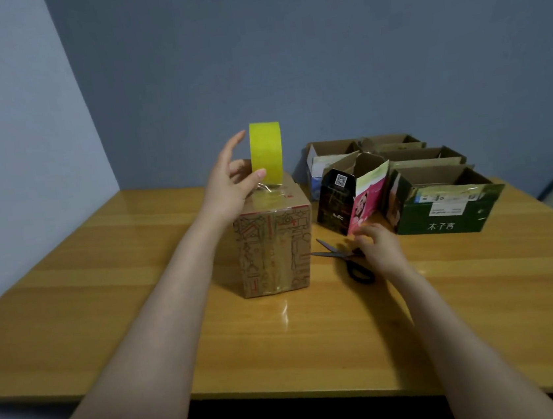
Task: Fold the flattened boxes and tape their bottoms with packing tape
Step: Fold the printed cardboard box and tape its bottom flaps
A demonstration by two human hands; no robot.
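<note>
A brown printed cardboard box (274,251) stands on the wooden table (106,297), with clear tape running over its top and down its front. My left hand (230,183) holds a yellow tape roll (267,153) upright just above the box's top, thumb pressed on the roll's face; a clear strip still joins roll and box. My right hand (378,249) is curled over the black scissors (349,259), which lie on the table right of the box with blades apart. Whether it has a grip on them is unclear.
Behind the scissors stand several folded boxes: a black one (334,202), a pink printed one (368,198), a green one (447,207) and brown ones (399,147) further back. Blue walls meet at the table's far left corner. The table's near edge runs below my forearms.
</note>
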